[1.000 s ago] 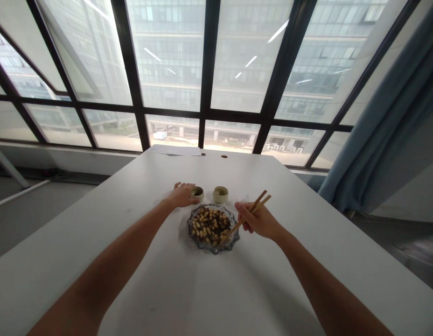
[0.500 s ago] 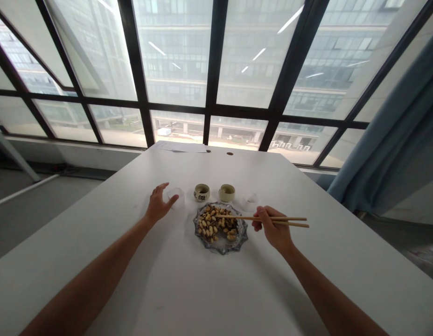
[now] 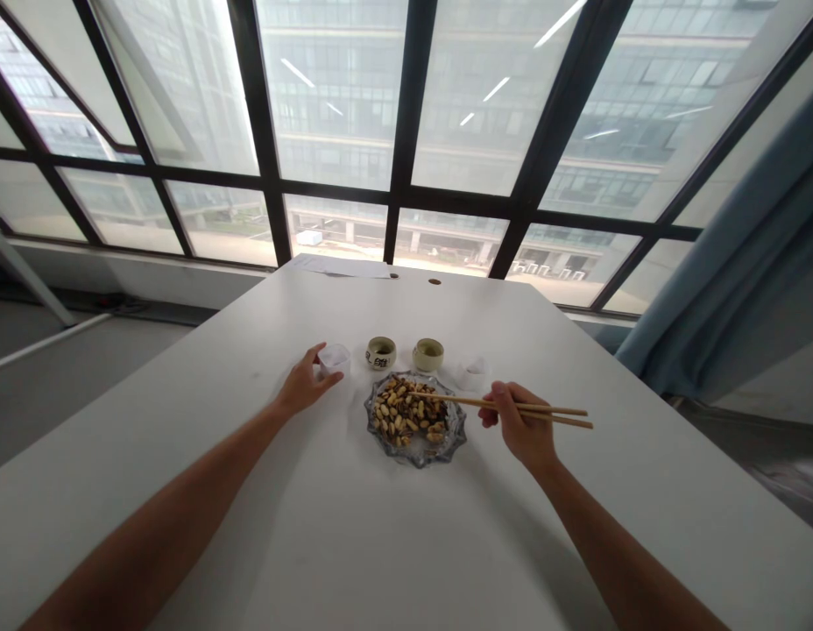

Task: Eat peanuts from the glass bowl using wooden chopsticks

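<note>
My left hand is around the near left side of a small clear plastic cup, thumb and fingers apart on either side of it. In my right hand is a pair of wooden chopsticks, held to the right of a scalloped glass dish. Their tips reach over the nuts heaped in the dish. Behind the dish stand two small ceramic cups: one with dark writing and a plain greenish one. A second clear cup with something whitish in it is right of them.
The white table has paper sheets and two round holes at its far edge. Beyond it are tall windows with dark frames. A blue-grey curtain hangs at the right.
My left hand has moved right, up to the left clear cup, and its fingers now reach around it. My right hand still holds the chopsticks over the nuts. The view has shifted slightly.
</note>
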{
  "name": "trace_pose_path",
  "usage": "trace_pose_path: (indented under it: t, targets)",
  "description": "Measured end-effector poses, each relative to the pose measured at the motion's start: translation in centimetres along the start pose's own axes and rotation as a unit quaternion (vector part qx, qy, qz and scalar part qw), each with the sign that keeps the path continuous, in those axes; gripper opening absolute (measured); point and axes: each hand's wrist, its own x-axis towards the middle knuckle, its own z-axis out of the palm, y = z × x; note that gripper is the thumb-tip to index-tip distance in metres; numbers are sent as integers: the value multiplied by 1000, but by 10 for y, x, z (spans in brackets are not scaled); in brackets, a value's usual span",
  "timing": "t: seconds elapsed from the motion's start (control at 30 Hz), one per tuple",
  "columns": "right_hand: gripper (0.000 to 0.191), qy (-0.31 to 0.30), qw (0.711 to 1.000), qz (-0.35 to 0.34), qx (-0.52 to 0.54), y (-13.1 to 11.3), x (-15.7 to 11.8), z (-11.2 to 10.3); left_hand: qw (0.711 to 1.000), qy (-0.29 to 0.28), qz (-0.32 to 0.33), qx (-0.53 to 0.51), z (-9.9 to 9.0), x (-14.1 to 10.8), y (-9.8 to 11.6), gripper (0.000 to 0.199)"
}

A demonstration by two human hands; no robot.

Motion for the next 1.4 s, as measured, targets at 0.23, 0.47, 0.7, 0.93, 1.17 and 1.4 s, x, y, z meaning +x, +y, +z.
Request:
trace_pose_path:
  t: [0.23, 0.47, 0.7, 0.93, 1.17, 1.4]
  targets:
    - [42, -113, 991, -50, -56, -1, -7, 7, 1000, -6, 7, 4, -2, 0, -1, 82]
    - [44, -15, 999, -35, -13, 0, -7, 7, 1000, -3, 8, 3, -1, -1, -2, 81]
    - [38, -64, 994, -68, -63, 7, -10, 13, 1000, -9, 9, 6, -2, -1, -1, 81]
    - [44, -99, 989, -72, -82, 4, -12, 12, 1000, -9, 10, 1, -2, -1, -1, 79]
    - [42, -65, 991, -69, -93, 4, -12, 17, 1000, -19, 1, 1, -4, -2, 3, 81]
    - [45, -113, 991, -49, -55, -1, -16, 18, 1000, -16, 5, -5, -4, -2, 3, 80]
